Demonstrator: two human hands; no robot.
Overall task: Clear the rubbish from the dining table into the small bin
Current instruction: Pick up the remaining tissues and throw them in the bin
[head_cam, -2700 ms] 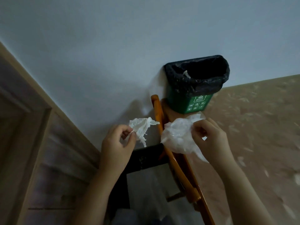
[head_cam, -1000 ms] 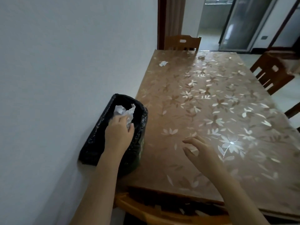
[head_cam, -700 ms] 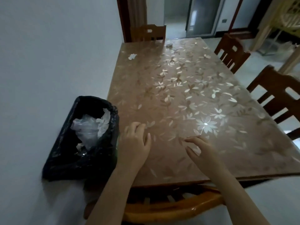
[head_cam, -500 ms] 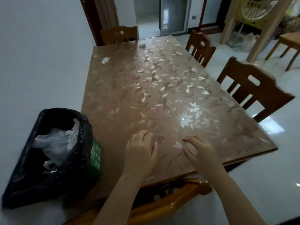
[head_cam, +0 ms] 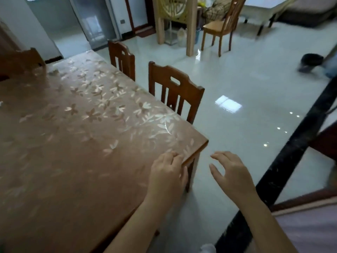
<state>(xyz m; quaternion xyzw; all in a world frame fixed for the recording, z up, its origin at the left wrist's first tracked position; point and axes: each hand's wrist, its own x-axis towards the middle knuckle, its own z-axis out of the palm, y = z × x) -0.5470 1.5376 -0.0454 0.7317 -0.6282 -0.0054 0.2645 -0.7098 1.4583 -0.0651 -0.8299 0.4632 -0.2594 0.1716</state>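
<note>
The dining table (head_cam: 73, 143) with its brown flower-patterned cover fills the left of the view. My left hand (head_cam: 167, 174) hovers over the table's near right corner, fingers loosely spread, holding nothing. My right hand (head_cam: 231, 172) hangs past the corner over the floor, fingers apart and empty. A small pale scrap (head_cam: 53, 72) lies on the table far back by the far chair; it is blurred. A sliver of white (head_cam: 1, 104) shows at the left edge. The small bin is out of view.
Two dark wooden chairs (head_cam: 175, 92) (head_cam: 122, 59) stand tucked along the table's right side, another (head_cam: 23, 61) at the far end. Glossy pale floor (head_cam: 237, 92) spreads to the right. A black strip (head_cam: 291, 152) crosses the floor diagonally. A light wooden chair (head_cam: 218, 28) stands further back.
The view has swung right, off the bin and the wall. Both hands dropped their rubbish into the bin and moved, empty, to the table's right corner.
</note>
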